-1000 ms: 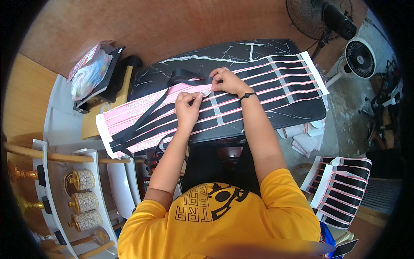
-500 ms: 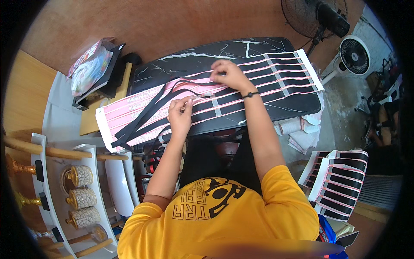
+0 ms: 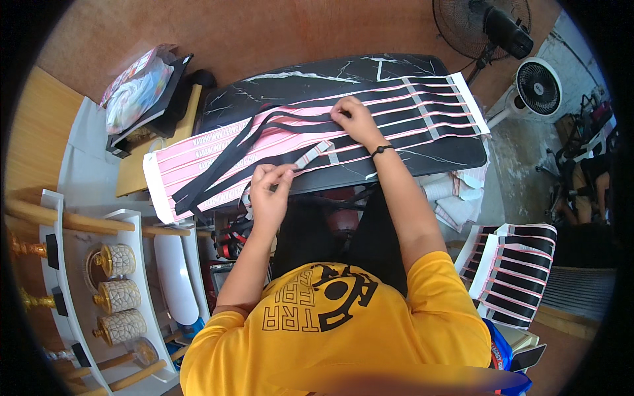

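Observation:
A long pink and white sheet [image 3: 152,186] lies across the dark tabletop, with black straps [image 3: 370,105] running along it. At its left part, several loose black straps [image 3: 228,162] fan out over the pink. My left hand [image 3: 268,191] is closed at the near edge, its fingertips pinching one end of a short striped strip of tape [image 3: 312,155] that slants up to the right. My right hand [image 3: 357,123] is above the middle of the sheet, thumb and fingers pinched on a black strap. Grey tape bands [image 3: 420,102] cross the straps farther right.
The black marble-patterned table [image 3: 297,78] stands against a brown wall. Two fans, one black [image 3: 485,30] and one white [image 3: 538,86], stand at the far right. Another strapped sheet [image 3: 515,274] rests at the right. A shelf with patterned jars [image 3: 120,297] is at the left.
My left hand has drawn down toward the table's near edge, and the striped tape strip now sticks out from it, lifted. My right hand has shifted slightly right and down onto a strap.

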Motion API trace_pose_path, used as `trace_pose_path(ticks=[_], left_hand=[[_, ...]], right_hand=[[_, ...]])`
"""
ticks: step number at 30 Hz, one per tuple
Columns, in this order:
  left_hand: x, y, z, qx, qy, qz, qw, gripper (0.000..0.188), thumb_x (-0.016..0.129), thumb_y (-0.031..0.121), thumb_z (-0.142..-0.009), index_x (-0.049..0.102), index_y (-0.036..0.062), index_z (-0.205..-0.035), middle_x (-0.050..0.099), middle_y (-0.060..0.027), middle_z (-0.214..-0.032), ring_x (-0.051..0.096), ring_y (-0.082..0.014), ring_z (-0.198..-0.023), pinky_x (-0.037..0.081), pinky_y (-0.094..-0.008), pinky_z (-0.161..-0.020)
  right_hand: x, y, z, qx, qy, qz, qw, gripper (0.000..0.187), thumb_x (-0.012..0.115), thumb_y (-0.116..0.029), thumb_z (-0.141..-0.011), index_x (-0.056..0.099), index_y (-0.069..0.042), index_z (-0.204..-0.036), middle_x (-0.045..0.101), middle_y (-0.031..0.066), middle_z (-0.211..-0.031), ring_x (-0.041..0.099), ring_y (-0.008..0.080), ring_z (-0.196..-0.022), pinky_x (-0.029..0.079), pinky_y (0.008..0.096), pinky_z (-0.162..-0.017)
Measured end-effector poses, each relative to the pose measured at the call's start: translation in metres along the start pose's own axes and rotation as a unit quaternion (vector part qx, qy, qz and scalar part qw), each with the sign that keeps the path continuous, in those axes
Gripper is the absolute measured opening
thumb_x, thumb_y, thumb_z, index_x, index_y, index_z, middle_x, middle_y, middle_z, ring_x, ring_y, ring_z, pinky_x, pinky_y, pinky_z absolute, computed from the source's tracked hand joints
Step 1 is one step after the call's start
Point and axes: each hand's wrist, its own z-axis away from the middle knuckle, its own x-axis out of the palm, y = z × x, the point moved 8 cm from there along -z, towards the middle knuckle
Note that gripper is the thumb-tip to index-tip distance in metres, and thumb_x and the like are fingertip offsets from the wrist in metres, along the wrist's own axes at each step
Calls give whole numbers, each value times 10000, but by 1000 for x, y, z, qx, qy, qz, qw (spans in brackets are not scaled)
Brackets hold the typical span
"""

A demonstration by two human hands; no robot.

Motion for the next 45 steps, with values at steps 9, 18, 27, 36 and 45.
trace_pose_path(ticks=[9,18,27,36,45], left_hand=[[-1,5,7,4,-17,55,998,104,702,59,-826,764,70,-909,450,-17,-800,462,-154,-773,401,-277,-712],[-6,2,40,-29,-25,40,998,129,688,59,-869,742,47,-986,486,-8,-836,476,-101,-740,382,-234,-645],[-11,43,59,61,-60,24,996,120,731,39,-774,754,89,-881,488,-34,-780,495,-178,-739,388,-297,-635],[-8,98,102,210,-163,-100,959,155,722,101,-797,751,91,-949,611,-99,-989,566,-289,-990,416,-388,-885],[78,63,150,156,-438,-61,883,580,672,245,-881,468,-38,-1345,574,-242,-1285,501,-391,-1266,385,-443,-1071]], right_hand=[[7,-12,39,-5,-74,202,977,163,738,-300,-782,741,-139,-805,617,28,-1094,513,268,-1134,373,496,-970],[-12,-22,37,-16,-37,25,999,155,752,-208,-763,723,-114,-883,640,100,-1095,555,308,-1123,420,436,-970],[4,-25,57,-28,-88,159,983,263,831,-191,-669,667,-145,-870,596,57,-1207,505,312,-1201,407,437,-998],[5,-26,55,-33,-77,168,982,234,819,-195,-683,674,-136,-857,593,56,-1208,509,311,-1191,406,440,-998],[10,-23,57,-80,-69,186,977,179,760,-213,-684,710,-148,-844,630,104,-1146,535,312,-1143,412,434,-995]])
